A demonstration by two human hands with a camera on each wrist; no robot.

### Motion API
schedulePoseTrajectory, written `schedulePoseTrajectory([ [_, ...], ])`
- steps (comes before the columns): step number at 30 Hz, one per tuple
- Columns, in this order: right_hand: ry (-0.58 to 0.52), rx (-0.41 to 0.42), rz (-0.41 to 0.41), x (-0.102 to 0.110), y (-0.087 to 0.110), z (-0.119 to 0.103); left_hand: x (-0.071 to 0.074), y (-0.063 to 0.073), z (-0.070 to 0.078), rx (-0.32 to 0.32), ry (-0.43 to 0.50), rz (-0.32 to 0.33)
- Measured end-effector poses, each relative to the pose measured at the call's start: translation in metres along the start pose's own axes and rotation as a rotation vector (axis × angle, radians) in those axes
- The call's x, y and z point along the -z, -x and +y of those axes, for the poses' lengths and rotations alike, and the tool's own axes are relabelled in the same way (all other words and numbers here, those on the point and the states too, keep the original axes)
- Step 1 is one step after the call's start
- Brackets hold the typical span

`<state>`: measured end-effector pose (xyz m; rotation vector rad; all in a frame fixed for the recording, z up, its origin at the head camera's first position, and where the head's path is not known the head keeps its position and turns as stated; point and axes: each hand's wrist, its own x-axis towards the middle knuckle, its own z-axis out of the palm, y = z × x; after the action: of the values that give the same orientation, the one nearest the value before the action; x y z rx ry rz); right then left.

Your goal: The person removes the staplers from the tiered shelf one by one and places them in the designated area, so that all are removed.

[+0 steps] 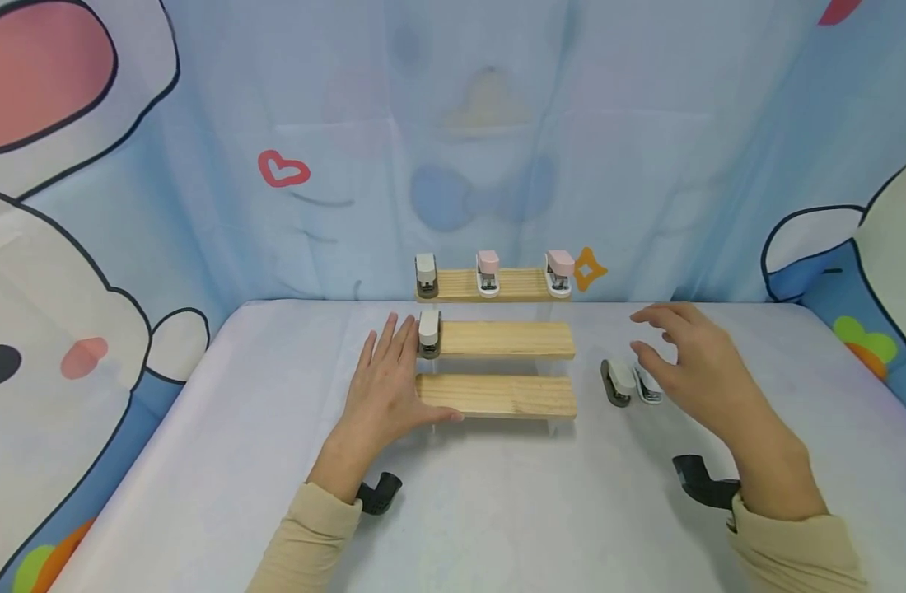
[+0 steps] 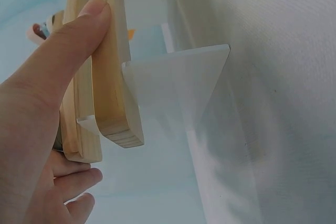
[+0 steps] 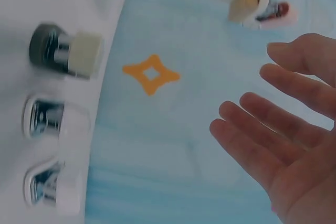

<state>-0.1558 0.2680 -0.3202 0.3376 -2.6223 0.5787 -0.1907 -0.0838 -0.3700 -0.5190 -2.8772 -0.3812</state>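
Observation:
A three-tier wooden display stand (image 1: 508,339) with clear supports stands ahead of me. My left hand (image 1: 382,391) rests along its left end, fingers straight, thumb on the front edge of the bottom board (image 2: 113,98). By its fingertips, a white-topped stapler with a dark base (image 1: 429,333) stands at the middboard's left end. My right hand (image 1: 693,362) hovers empty over the table, fingers loosely bent and apart. Below it are a dark-based stapler (image 1: 618,382) and a white stapler (image 1: 648,385); the right wrist view shows another white stapler (image 3: 52,184) in that row.
On the top board stand a white-topped stapler (image 1: 426,275) and two pink-topped staplers, one in the middle (image 1: 488,273) and one at the right end (image 1: 559,273). A blue patterned curtain (image 1: 646,165) hangs behind the white-covered table (image 1: 534,511).

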Motion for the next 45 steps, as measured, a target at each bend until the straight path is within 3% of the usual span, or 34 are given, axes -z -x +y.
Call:
schedulePoseTrajectory([
  [11, -0.040, 0.179, 0.000, -0.019, -0.015, -0.040, 0.001, 0.001, 0.000, -0.006, -0.003, 0.010],
  [16, -0.064, 0.258, -0.041, -0.030, -0.019, -0.056, 0.000, 0.000, 0.001, -0.007, -0.004, 0.010],
  [33, -0.140, 0.336, -0.111, -0.067, -0.037, -0.101, 0.000, 0.000, 0.000, -0.006, -0.008, 0.003],
  [45, -0.197, 0.394, -0.114, -0.085, -0.053, -0.120, -0.001, 0.000, 0.000, -0.003, 0.002, 0.001],
])
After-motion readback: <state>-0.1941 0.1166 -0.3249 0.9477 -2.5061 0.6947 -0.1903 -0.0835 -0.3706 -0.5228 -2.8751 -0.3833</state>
